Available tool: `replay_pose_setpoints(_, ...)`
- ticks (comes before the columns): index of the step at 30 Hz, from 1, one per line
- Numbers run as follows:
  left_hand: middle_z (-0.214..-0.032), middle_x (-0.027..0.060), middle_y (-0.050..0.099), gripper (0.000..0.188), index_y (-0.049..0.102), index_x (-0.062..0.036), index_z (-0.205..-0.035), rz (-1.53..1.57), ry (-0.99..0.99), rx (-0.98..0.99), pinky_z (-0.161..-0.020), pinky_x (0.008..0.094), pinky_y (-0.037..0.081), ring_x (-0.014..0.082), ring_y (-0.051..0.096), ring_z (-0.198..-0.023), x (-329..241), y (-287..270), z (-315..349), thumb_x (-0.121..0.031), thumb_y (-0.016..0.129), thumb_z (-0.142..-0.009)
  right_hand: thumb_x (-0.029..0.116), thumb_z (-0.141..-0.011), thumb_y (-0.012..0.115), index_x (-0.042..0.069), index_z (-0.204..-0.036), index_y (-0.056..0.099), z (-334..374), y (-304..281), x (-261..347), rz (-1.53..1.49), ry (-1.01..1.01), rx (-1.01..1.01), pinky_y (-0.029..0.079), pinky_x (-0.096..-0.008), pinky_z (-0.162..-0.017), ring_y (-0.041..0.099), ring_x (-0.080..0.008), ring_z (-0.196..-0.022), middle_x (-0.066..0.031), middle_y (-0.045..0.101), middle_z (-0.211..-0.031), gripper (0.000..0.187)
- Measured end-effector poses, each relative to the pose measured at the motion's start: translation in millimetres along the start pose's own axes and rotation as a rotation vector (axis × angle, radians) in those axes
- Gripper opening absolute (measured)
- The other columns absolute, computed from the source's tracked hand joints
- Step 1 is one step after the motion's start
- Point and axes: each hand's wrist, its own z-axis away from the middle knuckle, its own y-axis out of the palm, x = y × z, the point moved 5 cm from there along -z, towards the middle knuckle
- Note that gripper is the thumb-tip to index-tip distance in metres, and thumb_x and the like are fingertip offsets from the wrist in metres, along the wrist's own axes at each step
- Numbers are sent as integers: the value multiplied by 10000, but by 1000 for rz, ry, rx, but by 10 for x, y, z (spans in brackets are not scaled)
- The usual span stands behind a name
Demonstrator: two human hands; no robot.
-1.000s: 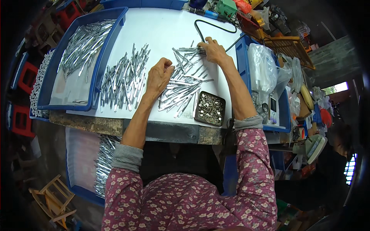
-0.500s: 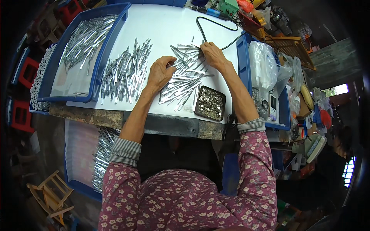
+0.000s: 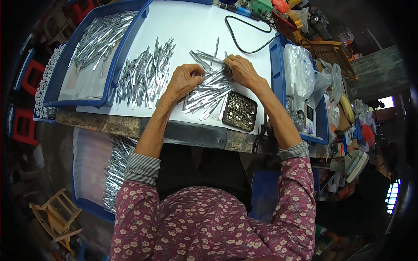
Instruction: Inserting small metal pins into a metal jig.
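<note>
My left hand [image 3: 187, 80] is curled, thumb and fingertips together, at the left side of a loose pile of thin silvery metal strips [image 3: 209, 93]. What it pinches is too small to make out. At the far right of that pile, my right hand [image 3: 244, 73] has its fingers closed around the ends of metal strips; a strip tip sticks up beside the fingertips. Just right of the pile's near end sits a dark square tray [image 3: 237, 127] filled with small round metal pieces [image 3: 242, 111]. Another pile of strips [image 3: 146, 78] lies left of my left hand.
A blue bin [image 3: 109, 85] with more strips stands at the left, and a blue crate [image 3: 278, 71] with plastic bags [image 3: 299, 71] at the right. A black cable [image 3: 235, 41] curves across the far white sheet. Below the table's left edge, another blue bin [image 3: 89, 206] holds strips.
Both hands have shifted slightly, the right one a little right and nearer. A strip at the far end of the pile now points away from me. The view has moved slightly.
</note>
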Motion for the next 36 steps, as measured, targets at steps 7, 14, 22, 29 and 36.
replay_pose_setpoints(7,-625,28,570,111,606,17,-731,64,-31,48,-531,234,402,82,490,-571,14,4,26,-93,599,-717,-15,-691,498,100,-1032,620,51,-103,76,-159,-56,203,463,-337,-769,557,-255,-866,-77,591,-991,379)
replay_pose_setpoints(14,-610,42,567,206,594,21,-761,65,11,-224,-513,241,394,88,491,-554,-8,-123,-24,-184,581,-782,85,-773,445,-16,-1024,569,-256,-4,-371,-438,182,-57,452,-363,-816,575,-311,-912,-215,591,-993,298)
replay_pose_setpoints(22,-974,201,567,220,558,36,-946,-120,-23,-580,-742,369,453,285,581,-801,133,-299,-38,-114,499,-797,202,-752,541,6,-1065,527,-760,383,-86,-319,362,-126,429,-454,-814,483,-372,-976,-215,499,-1077,370)
replay_pose_setpoints(29,-1094,232,487,397,461,85,-1130,-294,213,-494,-908,411,350,351,444,-1036,80,-183,-96,-166,489,-824,-56,-689,421,-1,-1076,556,-699,276,164,-728,187,-194,465,-332,-797,579,-257,-848,-169,572,-996,413)
replay_pose_setpoints(36,-1115,237,473,461,423,65,-1192,-379,255,-442,-914,421,330,356,429,-1038,128,-115,-128,-220,475,-834,-63,-698,438,18,-1010,605,-602,300,272,-918,108,-78,479,-288,-722,573,-192,-795,-111,600,-917,363)
